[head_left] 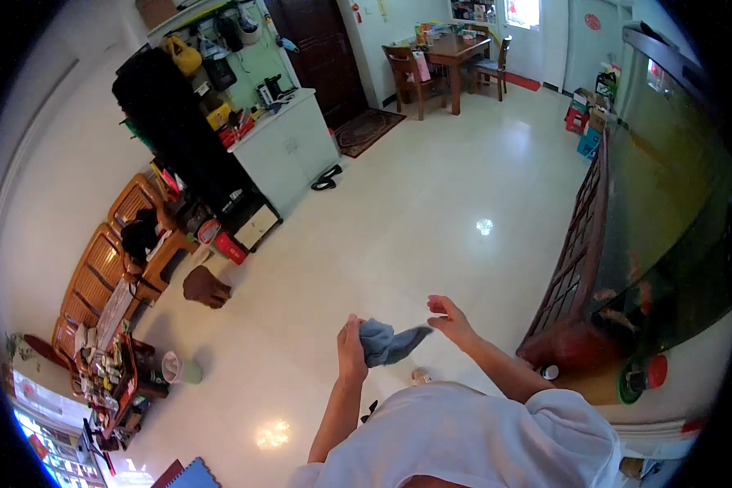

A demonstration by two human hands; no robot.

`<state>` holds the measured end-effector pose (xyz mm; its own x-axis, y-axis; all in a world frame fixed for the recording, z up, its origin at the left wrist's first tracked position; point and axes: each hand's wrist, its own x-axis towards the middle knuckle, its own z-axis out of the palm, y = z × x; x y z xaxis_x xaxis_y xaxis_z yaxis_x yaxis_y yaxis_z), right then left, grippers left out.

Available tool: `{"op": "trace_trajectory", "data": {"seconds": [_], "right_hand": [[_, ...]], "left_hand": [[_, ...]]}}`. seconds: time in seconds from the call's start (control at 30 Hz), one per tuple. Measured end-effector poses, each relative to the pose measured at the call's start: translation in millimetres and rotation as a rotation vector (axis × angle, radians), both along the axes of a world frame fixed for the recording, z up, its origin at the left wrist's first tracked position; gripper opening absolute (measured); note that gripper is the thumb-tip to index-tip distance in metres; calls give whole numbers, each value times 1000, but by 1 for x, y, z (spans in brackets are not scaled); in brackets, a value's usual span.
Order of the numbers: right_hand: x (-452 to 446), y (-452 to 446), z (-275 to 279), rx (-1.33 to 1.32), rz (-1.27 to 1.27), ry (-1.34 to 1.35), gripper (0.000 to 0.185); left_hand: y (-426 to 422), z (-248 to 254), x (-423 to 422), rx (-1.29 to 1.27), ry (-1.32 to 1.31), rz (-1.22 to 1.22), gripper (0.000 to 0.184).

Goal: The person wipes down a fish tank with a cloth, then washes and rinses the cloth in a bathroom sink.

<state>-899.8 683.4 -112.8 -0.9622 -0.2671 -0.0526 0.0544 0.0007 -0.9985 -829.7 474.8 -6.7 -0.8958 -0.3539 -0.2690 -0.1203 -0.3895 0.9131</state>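
A crumpled grey-blue cloth (pixel 389 343) is gripped at its left end by my left hand (pixel 350 350), whose fingers are closed around it in front of my body. The cloth's darker tip stretches out to the right. Close to that tip is my right hand (pixel 454 323), its fingers apart and holding nothing; whether a fingertip touches the cloth I cannot make out. Below the cloth, part of a shoe (pixel 420 376) shows on the floor.
A fish tank (pixel 667 187) on a dark lattice stand (pixel 573 252) runs along the right. To the left are a brown stool (pixel 206 287), a pale green bin (pixel 180 368) and a wooden bench (pixel 98 272). A dining table (pixel 457 50) stands at the back.
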Motion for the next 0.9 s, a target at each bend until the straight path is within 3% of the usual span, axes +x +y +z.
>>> {"op": "trace_trajectory", "data": {"seconds": [0.03,0.07,0.17,0.2,0.27,0.3,0.37,0.4,0.47,0.5,0.53,0.6,0.67,0.73,0.77,0.8,0.83,0.87,0.9], "right_hand": [[-18,2,16,160,134,61,72],[-28,-3,30,159,127,53,72],[-67,-38,41,144,362,420,99],[-79,-53,50,71,397,374,90],[-117,-81,34,90,445,428,71],[-132,-92,38,91,446,427,71],[-169,-113,48,161,599,286,47],[-189,-122,58,162,622,287,47],[-232,-139,78,435,731,130,33],[-254,-147,78,364,741,92,30],[-271,-154,79,373,762,96,30],[-310,-172,89,-23,638,-153,34],[-356,-190,101,-16,629,-143,42],[-389,-211,116,-15,607,-146,51],[-410,-222,126,-148,616,-199,57],[-430,-231,134,-283,613,-251,63],[-453,-242,140,-285,584,-256,63],[-475,-253,147,-482,563,-299,65],[-489,-258,148,-682,536,-333,66]], "left_hand": [[-3,7,-23,-40,-23,-46,39],[-7,6,-39,-41,-30,-53,39],[-21,-14,-85,-237,29,-284,39],[-27,-16,-97,-232,27,-288,39],[-43,-13,-123,-571,82,-253,40],[-55,-13,-135,-569,81,-252,40],[-84,-14,-160,-680,48,-180,34],[-103,-16,-172,-676,40,-158,34],[-135,-19,-198,-764,-19,-256,30],[-147,-23,-211,-755,-22,-231,30],[-159,-26,-224,-719,13,-271,28],[-188,-25,-256,-663,97,-362,28],[-219,-44,-301,-657,103,-403,24],[-231,-38,-344,-807,595,-406,21],[-241,-33,-360,-499,447,-546,18],[-249,-28,-377,-490,446,-563,18],[-256,-26,-397,-56,336,-596,22],[-260,-22,-417,375,198,-618,27],[-261,-17,-436,526,255,-575,39]]}}
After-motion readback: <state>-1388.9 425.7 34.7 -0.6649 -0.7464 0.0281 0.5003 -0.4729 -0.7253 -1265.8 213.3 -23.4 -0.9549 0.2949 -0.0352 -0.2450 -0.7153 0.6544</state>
